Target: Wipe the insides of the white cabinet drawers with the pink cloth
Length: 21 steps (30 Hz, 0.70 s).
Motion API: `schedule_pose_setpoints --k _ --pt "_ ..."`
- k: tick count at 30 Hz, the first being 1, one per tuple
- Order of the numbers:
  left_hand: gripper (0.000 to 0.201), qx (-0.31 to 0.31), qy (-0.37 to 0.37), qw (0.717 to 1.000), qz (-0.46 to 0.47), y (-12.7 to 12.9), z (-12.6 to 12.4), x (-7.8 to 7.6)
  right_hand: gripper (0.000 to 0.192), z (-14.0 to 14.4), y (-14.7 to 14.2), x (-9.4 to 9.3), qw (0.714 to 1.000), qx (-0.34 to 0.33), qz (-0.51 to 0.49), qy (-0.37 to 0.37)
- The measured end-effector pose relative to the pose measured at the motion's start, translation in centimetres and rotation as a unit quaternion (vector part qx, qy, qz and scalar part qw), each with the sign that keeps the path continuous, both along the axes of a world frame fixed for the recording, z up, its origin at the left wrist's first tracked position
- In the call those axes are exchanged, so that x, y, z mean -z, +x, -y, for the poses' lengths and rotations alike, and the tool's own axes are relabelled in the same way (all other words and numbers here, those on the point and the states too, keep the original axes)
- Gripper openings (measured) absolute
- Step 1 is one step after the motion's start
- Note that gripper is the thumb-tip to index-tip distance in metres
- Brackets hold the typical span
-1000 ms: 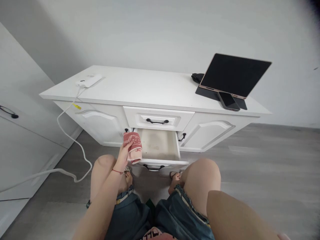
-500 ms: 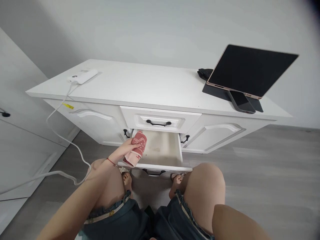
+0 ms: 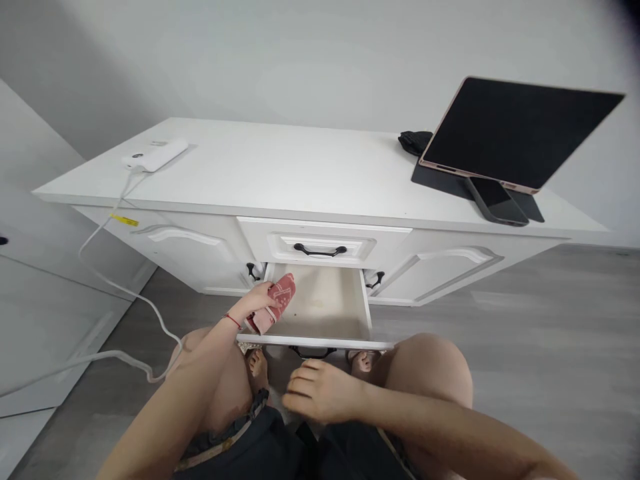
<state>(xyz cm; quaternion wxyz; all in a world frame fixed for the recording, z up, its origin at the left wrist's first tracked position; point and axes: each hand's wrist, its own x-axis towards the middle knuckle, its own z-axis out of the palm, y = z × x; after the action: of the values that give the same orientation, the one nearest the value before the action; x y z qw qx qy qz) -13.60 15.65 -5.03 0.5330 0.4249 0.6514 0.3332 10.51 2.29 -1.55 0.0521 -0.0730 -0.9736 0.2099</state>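
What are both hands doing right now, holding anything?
Left hand: closed on the red cloth, at the open drawer's left edge.
Right hand: open, fingers loosely curled, holding nothing, just in front of the drawer.

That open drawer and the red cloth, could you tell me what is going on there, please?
A person crouches in front of a white cabinet. The left hand holds a folded red cloth at the left side of the open lower drawer, just over its edge. The right hand hangs empty, fingers loosely curled, just below the drawer's front handle. The upper drawer is closed. On top sit a propped tablet, a phone and a white charger with its cable.
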Motion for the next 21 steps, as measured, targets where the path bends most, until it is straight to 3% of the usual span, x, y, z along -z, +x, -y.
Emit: schedule_pose_setpoints --k 2,5,8,11,15,18,21 --pt "0.035 -0.012 -0.004 1.0 -0.022 -0.1 -0.1 0.2 0.023 -1.1 -0.4 3.2 0.998 0.038 0.051 0.022" --pt "0.038 -0.089 0.004 0.996 0.002 0.0 -0.3 0.8 0.025 -0.6 -0.8 7.0 0.971 0.2 0.128 0.027" --pt "0.037 -0.073 0.04 0.996 -0.034 0.6 -0.8 1.6 0.041 -0.2 -0.8 9.4 0.938 0.288 0.189 0.044" --pt "0.029 0.001 0.089 0.99 -0.11 1.9 -1.5 2.4 0.051 -0.7 -0.6 10.5 0.934 0.29 0.203 0.043" --pt "0.017 0.126 0.133 0.965 -0.185 3.7 -1.8 3.5 0.046 -1.4 -0.3 10.5 0.943 0.278 0.18 0.033" --pt "0.019 0.216 0.082 0.953 -0.196 4.2 -1.1 4.4 0.046 -1.6 -0.1 10.2 0.947 0.266 0.177 0.023" --pt "0.019 0.357 -0.005 0.906 -0.227 4.1 -0.2 5.1 0.044 -1.5 0.0 10.4 0.95 0.258 0.173 0.028"
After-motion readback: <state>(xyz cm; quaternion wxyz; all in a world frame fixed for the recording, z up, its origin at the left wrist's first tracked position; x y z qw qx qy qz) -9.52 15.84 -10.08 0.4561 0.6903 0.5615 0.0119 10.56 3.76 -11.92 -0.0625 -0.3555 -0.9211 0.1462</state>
